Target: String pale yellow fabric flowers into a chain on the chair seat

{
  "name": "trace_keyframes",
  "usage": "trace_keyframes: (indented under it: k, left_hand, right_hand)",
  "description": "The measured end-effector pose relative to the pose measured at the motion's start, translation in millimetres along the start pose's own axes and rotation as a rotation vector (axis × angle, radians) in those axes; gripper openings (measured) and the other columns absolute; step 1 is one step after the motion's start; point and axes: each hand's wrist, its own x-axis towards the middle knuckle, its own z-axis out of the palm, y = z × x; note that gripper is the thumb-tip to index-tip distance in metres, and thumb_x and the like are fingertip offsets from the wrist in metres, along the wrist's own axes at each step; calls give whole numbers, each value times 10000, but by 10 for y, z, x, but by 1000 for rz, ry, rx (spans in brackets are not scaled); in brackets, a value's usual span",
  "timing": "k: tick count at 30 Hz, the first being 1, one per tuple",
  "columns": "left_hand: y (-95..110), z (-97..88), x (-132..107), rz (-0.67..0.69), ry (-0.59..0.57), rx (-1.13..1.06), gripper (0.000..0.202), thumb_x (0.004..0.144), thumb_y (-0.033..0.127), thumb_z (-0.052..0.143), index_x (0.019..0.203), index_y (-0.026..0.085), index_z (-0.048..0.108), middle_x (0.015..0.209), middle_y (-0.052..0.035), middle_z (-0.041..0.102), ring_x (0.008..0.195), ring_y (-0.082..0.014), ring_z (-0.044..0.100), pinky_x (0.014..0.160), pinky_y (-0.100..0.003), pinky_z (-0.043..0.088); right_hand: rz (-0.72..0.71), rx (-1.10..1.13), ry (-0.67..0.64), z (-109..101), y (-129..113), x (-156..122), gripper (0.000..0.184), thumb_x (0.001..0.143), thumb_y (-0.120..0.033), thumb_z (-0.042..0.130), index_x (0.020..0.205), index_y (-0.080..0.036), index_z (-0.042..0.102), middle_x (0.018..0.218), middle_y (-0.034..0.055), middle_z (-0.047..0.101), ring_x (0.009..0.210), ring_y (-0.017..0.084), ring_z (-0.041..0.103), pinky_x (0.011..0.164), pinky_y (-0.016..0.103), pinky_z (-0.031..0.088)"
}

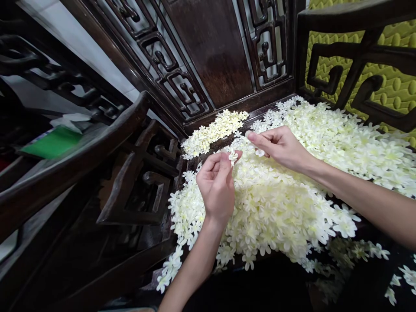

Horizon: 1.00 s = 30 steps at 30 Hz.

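My left hand (217, 182) pinches a small white flower (233, 157) between thumb and fingertips, above a large heap of loose white and pale yellow flowers (269, 208). Close by on the right, my right hand (279, 146) is closed, thumb pressed against the bent fingers. A white petal-like piece (259, 152) shows just under those fingers; whether they grip it or it lies behind them I cannot tell. The two hands are apart, both over the heap.
A smaller group of flowers (216, 130) lies along the back of the dark wooden seat. Carved armrests (139, 173) rise at the left and right, with a latticed backrest (211, 52) behind. A green packet (52, 142) lies at far left. Scattered flowers (394, 281) are at lower right.
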Motion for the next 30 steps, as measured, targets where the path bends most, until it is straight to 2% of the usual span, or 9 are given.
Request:
trace_keyframes:
  k: [2,6,8,10,13,16,18,23,30]
  left_hand:
    - [-2,0,0,-3,-2,-9,110,866,302,743,848,194,739,813,-19,695,928,-131,717,897,-256,565]
    - [-1,1,2,-7,8,-8,120,856,316,753,840,198,734,817,-16,693,929,-133,718,913,-268,565]
    - [-1,3,1,-16,10,-8,127,854,318,755,838,194,730,829,-20,697,940,-138,720,927,-276,562]
    - [-4,8,-1,-20,17,4,140,851,324,756,834,188,723,842,-25,701,952,-147,721,938,-287,559]
    - [-15,24,-8,-8,29,16,148,851,326,755,833,184,717,852,-28,704,968,-155,717,946,-297,555]
    - [-28,36,-13,16,28,11,113,866,296,742,842,186,729,820,-11,697,890,-123,702,918,-277,557]
    - [-35,34,-14,42,31,32,87,869,273,740,841,191,739,799,4,693,803,-90,673,863,-242,555]
    - [-47,15,-10,72,43,115,145,857,325,752,809,189,737,784,1,700,746,-82,632,729,-192,525]
    - [-42,25,-24,75,26,133,152,856,334,751,799,194,739,769,4,688,725,-85,619,698,-195,508]
  right_hand:
    - [6,-52,40,-32,2,11,668,876,-617,643,459,-198,332,434,-84,265,396,48,211,429,259,169]
    - [0,-215,202,-131,25,37,715,940,-635,528,400,-205,341,374,-68,292,358,49,249,471,264,303]
    - [-50,-300,259,-167,23,51,691,925,-606,584,404,-200,381,383,-59,322,387,57,284,507,271,346]
    - [-111,-319,297,-177,2,62,600,852,-545,722,452,-186,455,435,-51,384,435,64,314,504,268,332]
    - [-152,-130,192,-149,-58,55,390,814,-463,791,627,-158,635,568,-23,545,508,78,421,480,249,326]
    - [-144,101,-73,-92,-111,16,255,840,-401,777,803,-149,757,724,26,707,627,109,598,553,237,452]
    - [-128,161,-173,-52,-123,-17,212,834,-360,788,872,-151,790,824,56,761,720,138,667,618,248,512]
    - [-105,127,-175,13,-81,-70,186,839,-301,785,970,-173,815,888,74,779,706,135,656,552,230,487]
    - [-112,123,-174,29,-50,-73,181,850,-254,771,992,-151,813,774,60,757,510,62,476,414,188,328]
